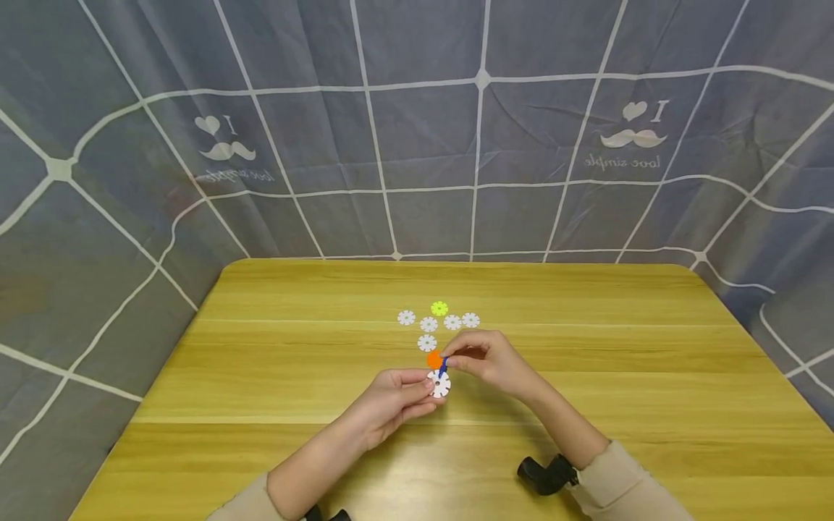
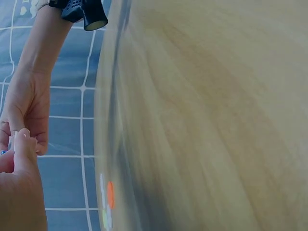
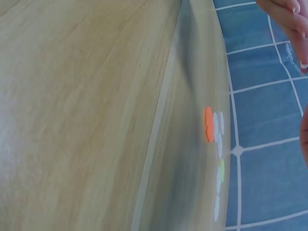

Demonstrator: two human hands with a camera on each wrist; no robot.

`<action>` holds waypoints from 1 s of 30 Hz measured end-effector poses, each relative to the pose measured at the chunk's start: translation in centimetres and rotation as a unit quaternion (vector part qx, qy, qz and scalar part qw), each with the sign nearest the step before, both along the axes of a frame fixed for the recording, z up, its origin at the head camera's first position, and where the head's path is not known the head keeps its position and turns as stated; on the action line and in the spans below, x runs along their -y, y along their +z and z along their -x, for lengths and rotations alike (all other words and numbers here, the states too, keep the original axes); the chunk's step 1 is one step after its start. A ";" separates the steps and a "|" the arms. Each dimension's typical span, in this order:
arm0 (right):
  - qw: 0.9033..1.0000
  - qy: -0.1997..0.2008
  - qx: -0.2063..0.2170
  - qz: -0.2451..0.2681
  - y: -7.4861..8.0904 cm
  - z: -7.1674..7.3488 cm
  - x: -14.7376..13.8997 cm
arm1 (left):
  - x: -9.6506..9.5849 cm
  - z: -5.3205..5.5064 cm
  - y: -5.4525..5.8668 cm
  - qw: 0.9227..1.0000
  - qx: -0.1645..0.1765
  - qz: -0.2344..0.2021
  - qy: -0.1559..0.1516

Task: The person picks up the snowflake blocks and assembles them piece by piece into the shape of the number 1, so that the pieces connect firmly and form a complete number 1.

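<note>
The wooden table (image 1: 260, 376) has a yellowish-brown grain and rounded far corners. Behind it and along its left and right sides hangs a grey-blue curtain (image 1: 423, 145) crossed by white lines (image 1: 67, 374). Beyond the table's far edge, the cloth carries two mirrored "love simple" prints with a white heart (image 1: 207, 124) and moustache (image 1: 228, 151).

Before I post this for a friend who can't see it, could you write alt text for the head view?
A person's left hand holds a white notched disc while the right hand pinches a blue piece at its edge, over a wooden table. Beyond them lie five white discs, a yellow-green disc and at least one orange disc.
</note>
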State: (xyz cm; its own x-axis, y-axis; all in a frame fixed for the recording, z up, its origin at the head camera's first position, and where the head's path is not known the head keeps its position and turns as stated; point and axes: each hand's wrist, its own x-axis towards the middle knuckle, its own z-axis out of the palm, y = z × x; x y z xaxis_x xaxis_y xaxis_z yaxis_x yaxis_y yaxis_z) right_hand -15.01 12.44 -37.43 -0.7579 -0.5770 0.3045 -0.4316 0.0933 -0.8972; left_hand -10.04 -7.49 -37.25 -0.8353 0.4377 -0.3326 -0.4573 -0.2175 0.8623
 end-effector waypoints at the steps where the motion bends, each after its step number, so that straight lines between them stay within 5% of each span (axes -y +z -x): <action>1: 1.000 0.002 -0.001 0.000 -0.1 0.0 0.1 | 0.0 0.0 0.0 1.000 0.002 -0.003 0.002; 15: 0.999 0.043 -0.003 0.026 -0.4 0.1 0.7 | -0.3 -0.2 0.0 0.999 -0.018 -0.034 -0.004; 30: 0.998 0.052 0.028 0.007 -0.9 0.3 0.7 | -0.3 -0.2 -0.1 1.000 -0.014 -0.022 0.013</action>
State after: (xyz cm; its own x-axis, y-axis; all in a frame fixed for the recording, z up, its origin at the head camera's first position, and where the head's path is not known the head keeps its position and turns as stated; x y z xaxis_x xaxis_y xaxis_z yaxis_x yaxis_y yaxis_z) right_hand -15.32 11.75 -38.28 -0.7098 -0.6501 0.2712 -0.3872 0.0386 -0.9212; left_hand -9.79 -7.21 -37.32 -0.8551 0.4304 -0.2891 -0.4266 -0.2672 0.8641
